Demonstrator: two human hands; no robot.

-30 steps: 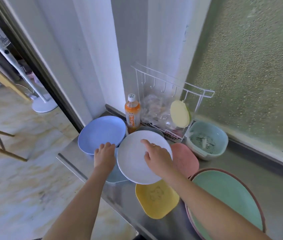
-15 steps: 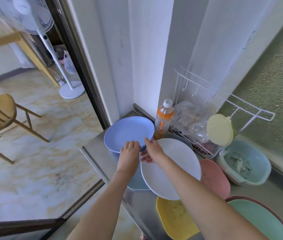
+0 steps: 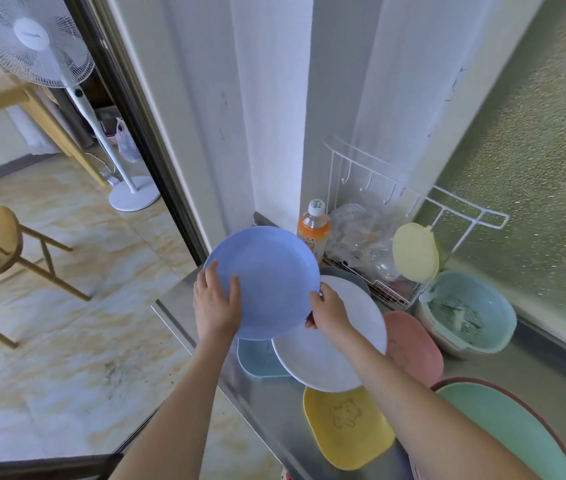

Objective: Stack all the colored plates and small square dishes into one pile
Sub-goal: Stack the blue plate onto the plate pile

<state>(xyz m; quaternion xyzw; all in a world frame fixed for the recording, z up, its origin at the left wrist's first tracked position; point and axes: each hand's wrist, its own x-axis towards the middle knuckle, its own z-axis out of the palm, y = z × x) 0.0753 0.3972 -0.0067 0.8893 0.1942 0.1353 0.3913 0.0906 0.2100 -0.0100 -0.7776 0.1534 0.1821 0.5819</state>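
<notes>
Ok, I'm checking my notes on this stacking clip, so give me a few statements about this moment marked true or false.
1. Both hands hold the blue plate. True: left hand and right hand grip opposite edges.
2. The white plate lies partly under the blue plate. True.
3. The yellow square dish is stacked on the white plate. False: it lies on the steel counter, nearer the person.
4. The orange bottle lies on its side. False: it stands upright.

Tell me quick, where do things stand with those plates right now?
Left hand and right hand both gripping the blue plate, lifted. White plate underneath on the counter. Orange bottle close behind.
</notes>
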